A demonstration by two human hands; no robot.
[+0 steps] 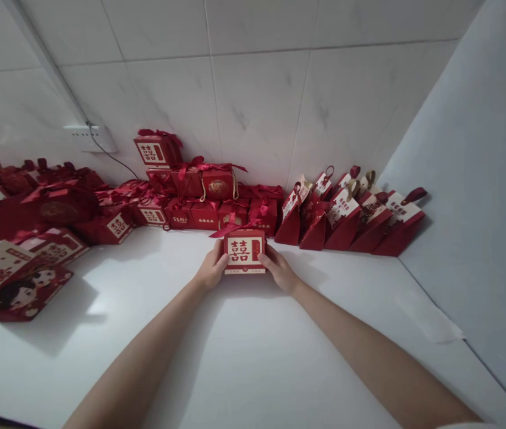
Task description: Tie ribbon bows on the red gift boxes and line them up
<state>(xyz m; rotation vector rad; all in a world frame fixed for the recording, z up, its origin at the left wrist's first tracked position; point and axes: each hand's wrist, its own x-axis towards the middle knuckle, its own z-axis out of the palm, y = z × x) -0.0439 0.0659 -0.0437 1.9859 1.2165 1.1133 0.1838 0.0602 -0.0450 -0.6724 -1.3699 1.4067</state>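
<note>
Between my two hands is a red gift box (245,252) with a cream front panel, a red double-happiness character and a ribbon bow on top. My left hand (212,265) grips its left side, thumb on the front edge. On the right side my right hand (281,269) clasps it the same way. The box is upright, in front of a row of red gift boxes (205,215) with ribbons; I cannot tell whether it touches the table. My fingers behind the box are hidden.
Triangular red-and-cream boxes (342,213) with ribbon loops line the back right. A single box (154,151) tops the stack at the wall. Many more red boxes (62,205) crowd the left, including one with a cartoon face (22,292). A cable (112,154) hangs from a socket (87,138).
</note>
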